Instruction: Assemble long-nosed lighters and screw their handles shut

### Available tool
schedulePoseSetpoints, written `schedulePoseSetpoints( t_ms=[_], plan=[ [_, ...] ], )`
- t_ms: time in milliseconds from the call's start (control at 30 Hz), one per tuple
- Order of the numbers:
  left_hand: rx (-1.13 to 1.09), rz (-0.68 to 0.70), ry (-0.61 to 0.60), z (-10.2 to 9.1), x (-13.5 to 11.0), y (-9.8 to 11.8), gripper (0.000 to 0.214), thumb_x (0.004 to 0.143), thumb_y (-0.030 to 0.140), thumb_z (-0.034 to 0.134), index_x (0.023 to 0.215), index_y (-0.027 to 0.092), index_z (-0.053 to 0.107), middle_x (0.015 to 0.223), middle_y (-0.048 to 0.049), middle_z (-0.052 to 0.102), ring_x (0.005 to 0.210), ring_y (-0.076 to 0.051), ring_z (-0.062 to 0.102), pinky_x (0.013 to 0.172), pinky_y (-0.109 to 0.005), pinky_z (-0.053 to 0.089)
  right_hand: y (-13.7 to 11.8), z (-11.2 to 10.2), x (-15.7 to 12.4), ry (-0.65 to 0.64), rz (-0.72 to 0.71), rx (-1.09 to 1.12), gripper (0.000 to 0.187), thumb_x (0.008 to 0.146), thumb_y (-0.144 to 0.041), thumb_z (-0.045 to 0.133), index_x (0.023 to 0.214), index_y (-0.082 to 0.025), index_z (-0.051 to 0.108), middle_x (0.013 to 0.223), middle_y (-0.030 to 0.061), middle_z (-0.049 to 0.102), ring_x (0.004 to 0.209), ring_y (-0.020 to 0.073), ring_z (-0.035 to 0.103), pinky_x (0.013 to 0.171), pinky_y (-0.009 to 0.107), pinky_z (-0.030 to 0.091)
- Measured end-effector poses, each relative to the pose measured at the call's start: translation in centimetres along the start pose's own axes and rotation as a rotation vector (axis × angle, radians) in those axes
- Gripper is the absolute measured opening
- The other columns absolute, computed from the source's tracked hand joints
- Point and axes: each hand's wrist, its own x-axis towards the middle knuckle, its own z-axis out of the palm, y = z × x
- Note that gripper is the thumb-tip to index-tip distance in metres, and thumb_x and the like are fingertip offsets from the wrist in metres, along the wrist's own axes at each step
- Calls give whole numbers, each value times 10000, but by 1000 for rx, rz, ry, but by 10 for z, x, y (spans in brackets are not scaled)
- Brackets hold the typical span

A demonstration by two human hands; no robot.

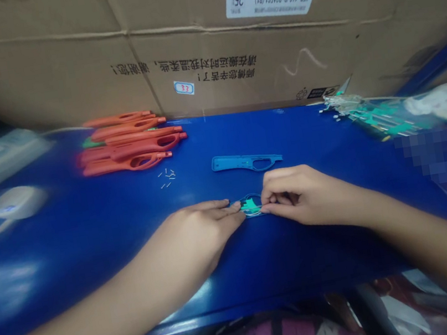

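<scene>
Near the middle of the table lies a blue lighter casing half (259, 215), largely covered by my fingers. A bright green part (250, 206) with thin pale wires sits in it. My left hand (204, 223) is closed at its left end, fingers and thumb pressed against the casing. At the other end, my right hand (300, 192) pinches with thumb and forefinger; the exact spot gripped is partly hidden. Just beyond my hands rests another blue casing half (229, 162), flat and untouched.
Orange and red lighter casings (132, 147) are piled at the back left, with several small screws (169, 174) nearby. At the back right is a bundle of green parts with wires (383, 113). A large cardboard box (204, 41) stands behind. A white device (18, 202) with a cable lies left.
</scene>
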Motion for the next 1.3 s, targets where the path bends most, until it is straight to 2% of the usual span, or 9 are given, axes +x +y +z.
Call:
schedulePoseSetpoints(
  t_ms=[133, 267, 333, 600, 700, 833, 933, 1167, 1300],
  plan=[
    [-30, -53, -11, -2, -2, 0, 302, 952, 116, 519, 1224, 211, 609, 1250, -50, 700, 1073, -222, 699, 920, -364, 586, -2, -1, 0, -12, 21, 12, 94, 913, -184, 627, 822, -163, 645, 762, -4, 562, 633, 87, 471, 594, 237, 374],
    [2, -89, -39, -4, -1, -1, 217, 952, 108, 490, 1120, 208, 585, 1092, -60, 713, 939, -227, 684, 771, -352, 585, -2, -1, -1, -17, 34, 14, 80, 905, -182, 635, 828, -164, 646, 768, -4, 562, 624, 85, 462, 588, 235, 369],
    [43, -86, -66, -4, 1, -1, 232, 951, 98, 479, 1131, 212, 572, 1019, -58, 705, 897, -224, 663, 731, -342, 575, -2, 0, -1, -12, 27, 11, 78, 903, -177, 636, 826, -160, 643, 758, -8, 556, 620, 83, 458, 586, 231, 366],
    [310, 77, -137, -3, -1, -3, 365, 953, 104, 465, 1314, 158, 495, 996, -133, 693, 885, -269, 654, 672, -359, 564, -2, 0, -1, -20, 48, 35, 68, 894, -178, 634, 827, -169, 625, 736, -22, 528, 615, 86, 445, 576, 229, 358],
    [250, 47, -134, -5, -1, -4, 319, 959, 103, 450, 1264, 176, 511, 960, -107, 691, 884, -252, 655, 672, -324, 546, -2, 0, -1, -28, 49, 54, 69, 900, -193, 631, 835, -171, 629, 735, -20, 533, 612, 87, 446, 573, 230, 358],
    [48, -86, -121, -9, 2, -5, 141, 975, 148, 451, 1065, 215, 538, 869, -31, 673, 765, -199, 655, 664, -285, 511, -2, 0, -2, -27, 28, 43, 87, 910, -196, 624, 826, -172, 622, 745, -13, 550, 616, 87, 454, 580, 230, 367],
    [-63, -140, -74, -9, 3, -6, 129, 966, 157, 463, 1050, 229, 531, 828, -1, 671, 707, -173, 660, 628, -250, 481, -3, 0, -3, -24, 27, 19, 92, 905, -184, 630, 815, -172, 616, 759, -11, 557, 619, 85, 456, 587, 229, 373],
    [-48, -193, -33, -6, 0, -5, 150, 968, 186, 484, 1098, 234, 541, 767, 2, 693, 636, -176, 672, 595, -239, 476, -4, 1, -2, 3, 39, -10, 57, 916, -239, 637, 908, -184, 625, 821, -6, 584, 628, 84, 467, 606, 229, 382],
    [-28, -172, -39, -6, 1, -4, 136, 979, 184, 462, 1084, 222, 539, 749, -2, 680, 626, -173, 664, 597, -241, 482, -4, 7, 0, 74, 86, -5, 98, 927, -245, 618, 864, -172, 634, 771, -6, 578, 617, 85, 472, 609, 231, 380]
  ],
)
